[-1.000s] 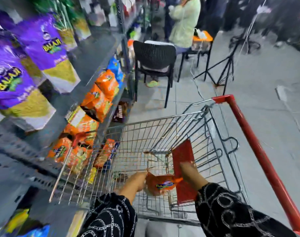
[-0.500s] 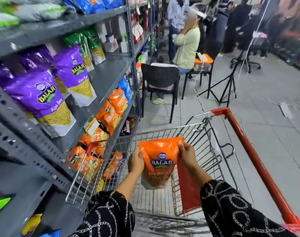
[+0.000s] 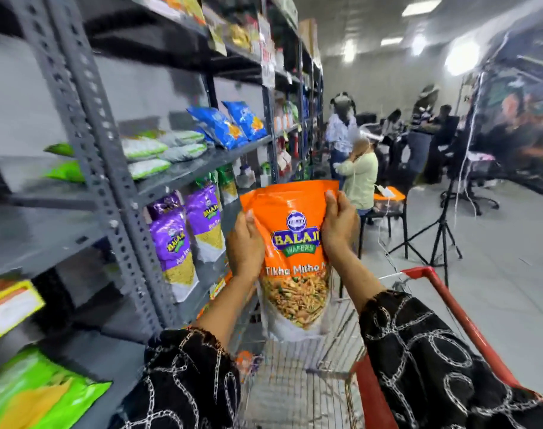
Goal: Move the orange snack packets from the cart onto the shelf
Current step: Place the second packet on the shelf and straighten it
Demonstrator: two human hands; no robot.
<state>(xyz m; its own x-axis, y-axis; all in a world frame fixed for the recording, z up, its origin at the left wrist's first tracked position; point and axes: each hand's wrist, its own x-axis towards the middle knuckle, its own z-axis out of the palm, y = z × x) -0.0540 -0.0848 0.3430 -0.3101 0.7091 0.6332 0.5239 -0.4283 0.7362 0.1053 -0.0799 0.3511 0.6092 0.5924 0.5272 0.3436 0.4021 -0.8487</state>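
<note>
Both hands, left (image 3: pixel 245 243) and right (image 3: pixel 338 226), grip orange packet (image 3: pixel 295 258) upright: "BALAJI WAFERS", "Tikha Mitha"; cart (image 3: pixel 443 305) below.

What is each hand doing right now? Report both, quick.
Left hand: closed on the left edge of the orange Balaji snack packet.
Right hand: closed on the packet's right edge.

Both hands, left (image 3: pixel 244 243) and right (image 3: pixel 338 226), grip an upright orange snack packet (image 3: pixel 293 243) above the cart (image 3: pixel 298 394).
</note>
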